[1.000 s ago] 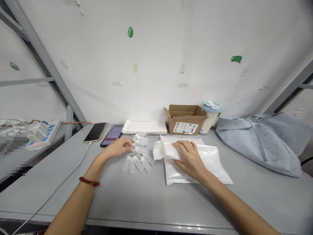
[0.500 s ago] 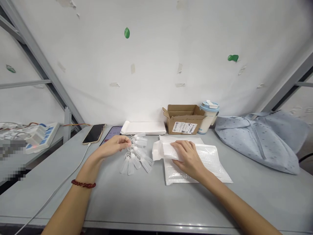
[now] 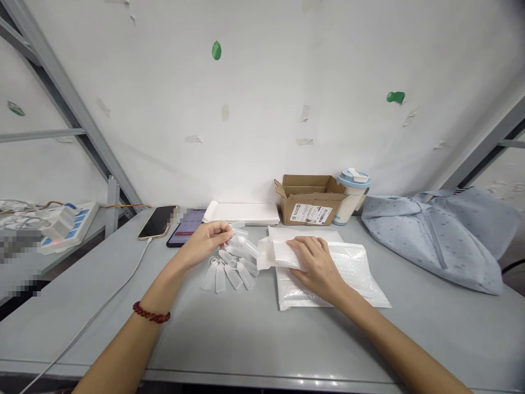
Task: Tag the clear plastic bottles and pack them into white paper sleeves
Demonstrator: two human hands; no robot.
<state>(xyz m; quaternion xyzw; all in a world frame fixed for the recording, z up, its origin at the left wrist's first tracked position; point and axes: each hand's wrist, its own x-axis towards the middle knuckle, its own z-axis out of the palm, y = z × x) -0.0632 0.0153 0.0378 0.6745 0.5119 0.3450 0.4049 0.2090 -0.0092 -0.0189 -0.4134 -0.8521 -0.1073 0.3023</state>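
My left hand [image 3: 209, 241] is closed in a pinch on a clear plastic tag [image 3: 248, 247] at the upper side of a loose pile. Several more see-through tags [image 3: 221, 278] with small rings and white tops lie spread on the table just below it. My right hand [image 3: 315, 264] grips a white bubble mailer [image 3: 349, 257], thumb under and fingers over its left part. The mailer's open flap [image 3: 266, 253] points left, close to the pinched tag. Beneath it lie further white bubble mailers [image 3: 299, 298].
Along the back stand a stack of white envelopes [image 3: 246, 212], an open cardboard box [image 3: 309, 202] and a cup with a blue lid [image 3: 351, 197]. Two phones, one charging [image 3: 158, 221] and one lit [image 3: 184, 230], lie left. A blue cloth bag [image 3: 426, 235] rests right.
My left hand has moved right, toward the mailer's flap, with a tag swinging along from the pile. My right hand keeps its grip on the mailer in the same place.
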